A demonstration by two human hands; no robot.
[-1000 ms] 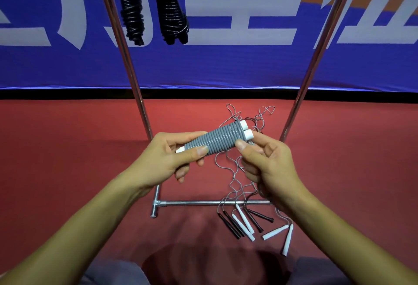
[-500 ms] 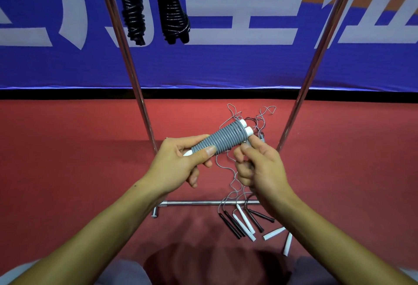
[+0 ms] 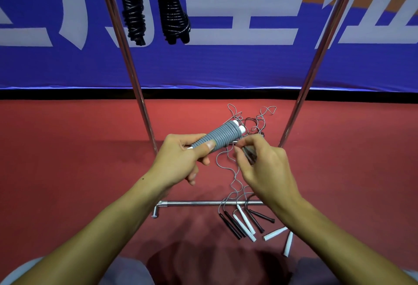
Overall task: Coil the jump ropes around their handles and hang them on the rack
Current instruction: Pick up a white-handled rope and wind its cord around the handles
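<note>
My left hand (image 3: 181, 160) grips a grey jump rope (image 3: 222, 134) wound tightly around its two white handles, tilted up to the right. Just to its right, my right hand (image 3: 260, 167) pinches the loose grey end of that rope near the bundle's lower side. Two black coiled ropes (image 3: 133, 11) (image 3: 173, 13) hang from the top of the metal rack (image 3: 140, 94). On the red floor lie several uncoiled ropes (image 3: 246, 219), their black and white handles by the rack's base bar and their thin cords tangled behind.
The rack's two slanted chrome poles (image 3: 316, 58) frame my hands; its base bar (image 3: 192, 203) lies on the red floor below them. A blue banner wall with white characters (image 3: 271, 63) stands behind.
My right hand slid from the bundle's white-tipped end down to its lower side, drawing the loose grey end with it. My left hand kept its hold, shifting slightly right.
</note>
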